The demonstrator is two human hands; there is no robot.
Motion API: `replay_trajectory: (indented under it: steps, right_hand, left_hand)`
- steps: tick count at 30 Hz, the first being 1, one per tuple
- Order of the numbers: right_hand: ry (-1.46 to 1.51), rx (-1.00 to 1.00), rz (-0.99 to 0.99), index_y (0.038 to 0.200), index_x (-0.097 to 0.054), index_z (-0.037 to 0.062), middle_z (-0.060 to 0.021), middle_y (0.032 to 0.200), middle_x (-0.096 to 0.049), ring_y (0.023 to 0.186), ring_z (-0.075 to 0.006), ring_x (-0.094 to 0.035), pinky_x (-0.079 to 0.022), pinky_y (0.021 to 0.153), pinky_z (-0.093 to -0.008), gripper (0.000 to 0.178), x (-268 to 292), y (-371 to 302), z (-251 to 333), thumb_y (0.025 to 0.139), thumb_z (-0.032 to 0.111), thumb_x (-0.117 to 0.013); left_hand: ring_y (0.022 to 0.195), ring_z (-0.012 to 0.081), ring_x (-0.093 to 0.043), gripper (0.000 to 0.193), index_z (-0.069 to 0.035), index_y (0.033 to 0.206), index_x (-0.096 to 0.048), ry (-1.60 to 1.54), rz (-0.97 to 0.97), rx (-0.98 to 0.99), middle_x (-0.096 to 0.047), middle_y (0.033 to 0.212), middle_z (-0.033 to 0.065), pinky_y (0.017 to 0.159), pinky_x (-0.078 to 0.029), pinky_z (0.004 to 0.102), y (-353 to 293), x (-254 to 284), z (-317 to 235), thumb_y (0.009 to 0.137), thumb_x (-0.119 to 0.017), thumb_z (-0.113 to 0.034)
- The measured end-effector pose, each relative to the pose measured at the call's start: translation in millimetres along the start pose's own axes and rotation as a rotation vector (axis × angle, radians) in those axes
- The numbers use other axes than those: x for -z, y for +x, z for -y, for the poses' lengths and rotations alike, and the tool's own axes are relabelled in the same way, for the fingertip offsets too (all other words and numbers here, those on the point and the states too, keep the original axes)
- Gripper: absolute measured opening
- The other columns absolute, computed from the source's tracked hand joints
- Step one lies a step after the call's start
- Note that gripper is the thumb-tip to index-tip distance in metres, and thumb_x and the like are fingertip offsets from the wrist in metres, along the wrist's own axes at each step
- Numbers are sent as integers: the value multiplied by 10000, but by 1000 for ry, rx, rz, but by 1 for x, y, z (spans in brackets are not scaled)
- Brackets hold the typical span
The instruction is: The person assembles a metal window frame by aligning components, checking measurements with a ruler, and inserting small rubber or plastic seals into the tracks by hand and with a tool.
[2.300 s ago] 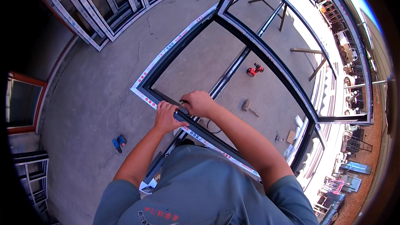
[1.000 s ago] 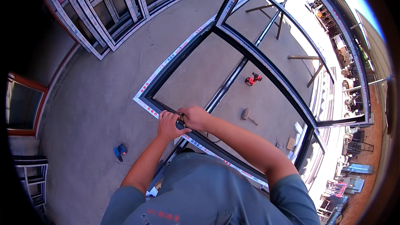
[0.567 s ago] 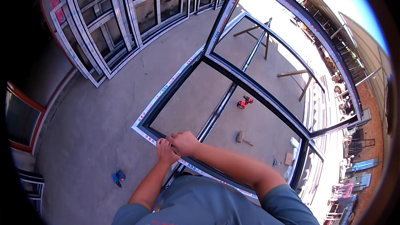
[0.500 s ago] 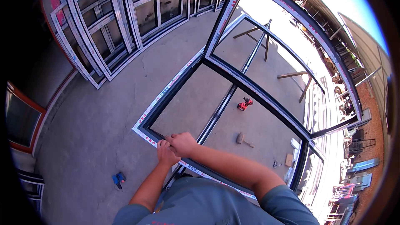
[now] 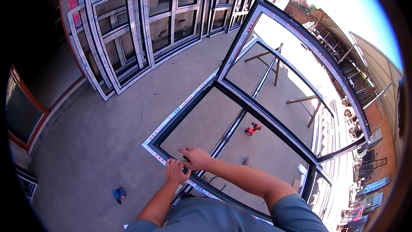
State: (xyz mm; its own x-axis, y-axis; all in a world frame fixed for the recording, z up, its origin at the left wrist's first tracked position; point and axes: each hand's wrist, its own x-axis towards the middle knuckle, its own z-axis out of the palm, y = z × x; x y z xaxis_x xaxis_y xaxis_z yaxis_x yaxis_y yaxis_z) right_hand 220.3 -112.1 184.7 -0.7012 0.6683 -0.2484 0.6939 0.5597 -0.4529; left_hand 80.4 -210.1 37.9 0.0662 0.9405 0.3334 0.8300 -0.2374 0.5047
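A large window frame (image 5: 175, 117), covered in white printed film, lies flat at waist height in front of me. Its black-edged sash (image 5: 296, 25) is swung up from it on the far side. My left hand (image 5: 176, 171) curls over the near rail by the left corner, fingers closed on it. Just right of it, my right hand (image 5: 197, 159) pinches a thin black strip, its index finger pointing left over the opening. A thin black curved length (image 5: 218, 186) shows below my right forearm; whether it joins the pinched piece is hidden.
On the concrete below are a red cordless drill (image 5: 253, 129), a partly hidden mallet (image 5: 246, 161) and a blue power tool (image 5: 119, 195). Wooden trestle legs (image 5: 315, 114) stand beneath the far side. More frames (image 5: 150, 56) lean along the back left.
My view has tilted up slightly. The right hand has lifted off the rail, moving right with its finger extended. The left hand now lies over the rail. The black curve has come into sight.
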Motion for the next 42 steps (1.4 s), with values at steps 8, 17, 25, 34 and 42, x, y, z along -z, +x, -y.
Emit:
replay_trajectory:
  steps: [8, 17, 25, 34, 42]
  right_hand:
    - [-526, 928, -15, 925, -721, 82, -44, 1014, -637, 1091, -249, -603, -507, 892, -402, 231, 32, 17, -29, 819, 278, -780]
    - [-352, 182, 27, 1074, -681, 68, -131, 811, -715, 895, -346, -730, -570, 783, -457, 316, -40, 15, -17, 844, 274, -747]
    - [-360, 550, -82, 1138, -703, 79, -76, 886, -700, 1002, -322, -687, -567, 893, -440, 352, 1, -11, -23, 826, 228, -771]
    - [-502, 472, 193, 986, -736, 57, -130, 863, -740, 892, -332, -735, -579, 768, -471, 209, -14, 8, -6, 866, 226, -708]
    - [-88, -201, 40, 1182, -673, 35, -221, 905, -757, 862, -422, -741, -594, 727, -512, 363, -57, 24, -12, 957, 309, -599]
  left_hand:
    - [1020, 324, -606, 270, -110, 823, -680, 27, -47, -19, -654, 899, 111, 1076, -396, 518, 1, -4, -2, 770, -768, -359]
    - [1040, 341, -610, 239, -104, 805, -679, -10, -58, -27, -678, 902, 126, 1071, -394, 522, 3, -6, -3, 755, -755, -324]
    - [1047, 331, -612, 279, -92, 842, -687, 36, -35, 0, -693, 912, 128, 1089, -378, 525, -1, -11, 4, 771, -740, -357]
    - [1073, 318, -616, 355, -93, 913, -723, 35, 52, 29, -700, 947, 127, 1119, -354, 511, -2, -14, 3, 734, -752, -398]
    - [1103, 312, -620, 318, -125, 971, -739, -33, 36, 62, -718, 999, 112, 1089, -371, 498, 0, -13, -6, 739, -754, -342]
